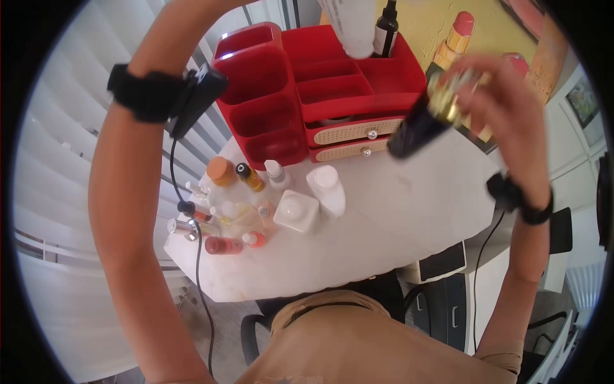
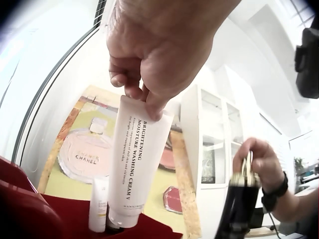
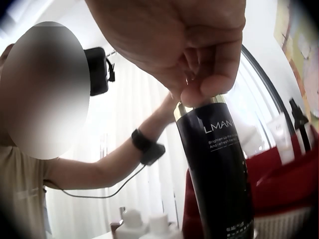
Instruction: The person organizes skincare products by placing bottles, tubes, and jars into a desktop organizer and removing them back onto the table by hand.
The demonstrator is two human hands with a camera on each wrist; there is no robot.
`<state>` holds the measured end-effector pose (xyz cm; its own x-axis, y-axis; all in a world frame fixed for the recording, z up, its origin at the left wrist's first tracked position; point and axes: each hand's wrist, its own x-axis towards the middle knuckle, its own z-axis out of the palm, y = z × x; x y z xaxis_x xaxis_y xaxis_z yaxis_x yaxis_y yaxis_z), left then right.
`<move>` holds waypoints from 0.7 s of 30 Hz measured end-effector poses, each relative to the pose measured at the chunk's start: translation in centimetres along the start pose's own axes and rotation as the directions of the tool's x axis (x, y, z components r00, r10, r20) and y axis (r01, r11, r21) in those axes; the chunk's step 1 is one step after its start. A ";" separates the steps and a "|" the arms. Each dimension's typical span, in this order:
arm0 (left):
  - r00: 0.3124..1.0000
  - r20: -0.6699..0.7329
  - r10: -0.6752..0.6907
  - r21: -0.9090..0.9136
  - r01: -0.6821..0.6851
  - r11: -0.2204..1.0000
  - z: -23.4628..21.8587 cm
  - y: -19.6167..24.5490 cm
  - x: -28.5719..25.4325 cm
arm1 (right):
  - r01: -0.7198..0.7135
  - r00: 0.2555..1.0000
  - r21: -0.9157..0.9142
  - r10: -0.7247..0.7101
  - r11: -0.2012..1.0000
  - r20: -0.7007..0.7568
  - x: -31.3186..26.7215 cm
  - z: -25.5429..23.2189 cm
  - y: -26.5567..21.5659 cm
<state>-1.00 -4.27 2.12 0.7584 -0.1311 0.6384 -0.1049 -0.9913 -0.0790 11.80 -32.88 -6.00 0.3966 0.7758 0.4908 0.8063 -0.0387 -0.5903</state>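
Note:
My left hand (image 2: pixel 164 55) pinches the flat end of a white washing cream tube (image 2: pixel 137 159), which hangs cap down over the back of a red organizer (image 1: pixel 293 96). In the head view this hand lies beyond the top edge, though the tube's lower part shows. Next to the tube, a dark spray bottle (image 1: pixel 385 38) with a white label stands in the organizer. My right hand (image 1: pixel 508 105) grips the gold top of a black bottle (image 1: pixel 416 128), holding it tilted in front of the organizer's right side; it is blurred in the head view.
On the white marbled table (image 1: pixel 409 205) stand a square white bottle (image 1: pixel 296 214), a taller white bottle (image 1: pixel 327 192), an orange-lidded jar (image 1: pixel 221 171) and several small bottles at the left. Two woven-front drawers (image 1: pixel 352 133) face me. A painted yellow picture (image 1: pixel 422 25) leans behind.

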 end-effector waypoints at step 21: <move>0.718 0.652 0.244 -0.227 -0.123 0.966 9.9 7.4 -9.3 | 0.169 0.898 0.046 -0.173 0.985 0.404 -7.1 9.0 3.2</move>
<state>-2.46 -10.44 -11.99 0.9383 -0.3406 -0.0604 -0.3401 -0.9402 0.0188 7.62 -32.87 -17.13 0.0395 0.9582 0.2835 0.8408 0.1214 -0.5276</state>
